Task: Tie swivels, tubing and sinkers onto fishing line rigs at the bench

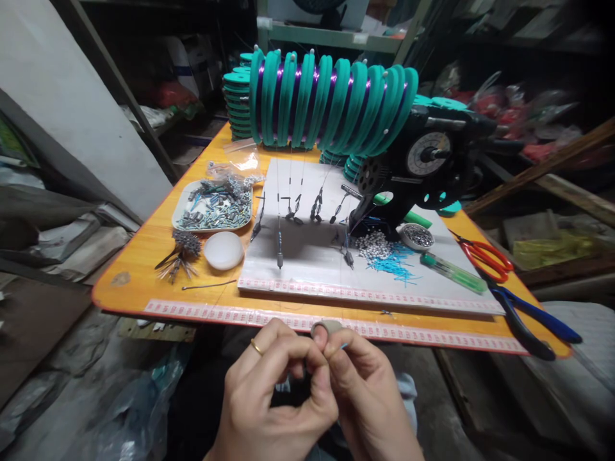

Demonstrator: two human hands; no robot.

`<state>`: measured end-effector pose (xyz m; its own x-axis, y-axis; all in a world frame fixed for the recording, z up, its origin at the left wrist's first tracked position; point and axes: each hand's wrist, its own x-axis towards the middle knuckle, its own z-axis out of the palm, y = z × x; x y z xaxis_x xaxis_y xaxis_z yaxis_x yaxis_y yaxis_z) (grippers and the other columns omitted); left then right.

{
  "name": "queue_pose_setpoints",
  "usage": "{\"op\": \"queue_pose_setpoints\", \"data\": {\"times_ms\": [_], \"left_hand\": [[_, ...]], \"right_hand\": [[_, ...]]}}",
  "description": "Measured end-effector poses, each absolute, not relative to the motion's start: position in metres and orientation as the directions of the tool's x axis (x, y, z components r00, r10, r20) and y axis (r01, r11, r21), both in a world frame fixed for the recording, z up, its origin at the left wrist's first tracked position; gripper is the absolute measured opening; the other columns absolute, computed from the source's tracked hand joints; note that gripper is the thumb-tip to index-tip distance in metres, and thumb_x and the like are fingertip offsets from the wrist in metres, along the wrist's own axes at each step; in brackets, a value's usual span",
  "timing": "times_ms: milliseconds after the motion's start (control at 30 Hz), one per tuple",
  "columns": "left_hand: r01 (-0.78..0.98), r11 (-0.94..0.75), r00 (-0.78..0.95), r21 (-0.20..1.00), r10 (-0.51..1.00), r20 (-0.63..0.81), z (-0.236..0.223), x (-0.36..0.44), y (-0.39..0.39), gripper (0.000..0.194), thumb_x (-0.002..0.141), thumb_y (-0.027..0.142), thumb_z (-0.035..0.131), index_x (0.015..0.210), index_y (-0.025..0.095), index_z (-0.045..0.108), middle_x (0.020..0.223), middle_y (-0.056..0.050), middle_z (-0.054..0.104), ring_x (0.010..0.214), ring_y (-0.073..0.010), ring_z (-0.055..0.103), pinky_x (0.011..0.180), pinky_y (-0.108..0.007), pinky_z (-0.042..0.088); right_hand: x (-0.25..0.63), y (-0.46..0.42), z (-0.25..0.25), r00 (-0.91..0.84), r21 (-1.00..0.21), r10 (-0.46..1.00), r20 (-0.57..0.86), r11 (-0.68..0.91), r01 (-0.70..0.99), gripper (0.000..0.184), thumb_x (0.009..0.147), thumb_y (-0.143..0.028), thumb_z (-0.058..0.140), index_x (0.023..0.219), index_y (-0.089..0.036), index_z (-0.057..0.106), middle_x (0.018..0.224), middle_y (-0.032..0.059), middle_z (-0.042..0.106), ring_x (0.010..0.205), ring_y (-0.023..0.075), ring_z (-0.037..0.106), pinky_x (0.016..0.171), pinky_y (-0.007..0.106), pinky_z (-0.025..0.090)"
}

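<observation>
My left hand [278,390], with a gold ring, is pinched with its fingertips against those of the other hand, in front of the table's near edge. What its fingers hold is too small or hidden to name. My right hand [365,384] is pinched too, and the tip of a thin blue tube [343,346] shows between thumb and finger. A beige finger sleeve [329,325] stands up where the fingertips meet. Beyond, a white board [307,275] bears a heap of blue tubes [396,264] and silvery beads [373,245]. Rigs with dark weights [280,258] hang over it.
Teal spools [331,102] wound with purple line sit on a black machine [413,166]. At left are a tray of small parts [177,221], a white bowl [223,251] and a measuring strip [202,312]. Red-handled scissors [487,259], a green cutter [454,272] and blue-handled pliers [538,317] lie at right.
</observation>
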<state>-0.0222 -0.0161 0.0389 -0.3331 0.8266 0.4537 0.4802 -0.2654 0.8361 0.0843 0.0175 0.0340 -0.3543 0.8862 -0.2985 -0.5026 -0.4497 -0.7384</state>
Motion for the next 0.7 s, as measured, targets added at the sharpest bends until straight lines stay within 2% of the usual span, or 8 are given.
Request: {"op": "queue_pose_setpoints", "data": {"times_ms": [333, 700], "left_hand": [[0.474, -0.273, -0.333, 0.837, 0.825, 0.457, 0.0373, -0.0235, -0.0165, 0.018, 0.08, 0.004, 0.06, 0.078, 0.022, 0.059, 0.068, 0.002, 0.05, 0.059, -0.0104, 0.049, 0.046, -0.016, 0.042], [0.489, -0.262, -0.342, 0.832, 0.82, 0.459, 0.0369, -0.0224, -0.017, 0.016, 0.08, 0.006, 0.061, 0.077, 0.021, 0.061, 0.068, 0.001, 0.052, 0.058, -0.0113, 0.05, 0.047, -0.018, 0.044]], "right_hand": [[0.0841, 0.016, 0.0356, -0.41, -0.666, 0.834, -0.369, -0.545, -0.509, 0.021, 0.071, -0.037, 0.087, 0.071, -0.02, 0.074, 0.081, 0.0025, 0.064, 0.077, 0.0159, 0.057, 0.081, 0.029, 0.049], [0.083, 0.0158, 0.0351, -0.387, -0.681, 0.851, -0.354, -0.518, -0.517, 0.018, 0.07, -0.036, 0.088, 0.072, -0.022, 0.076, 0.084, 0.0026, 0.069, 0.08, 0.0179, 0.063, 0.086, 0.032, 0.051]]}}
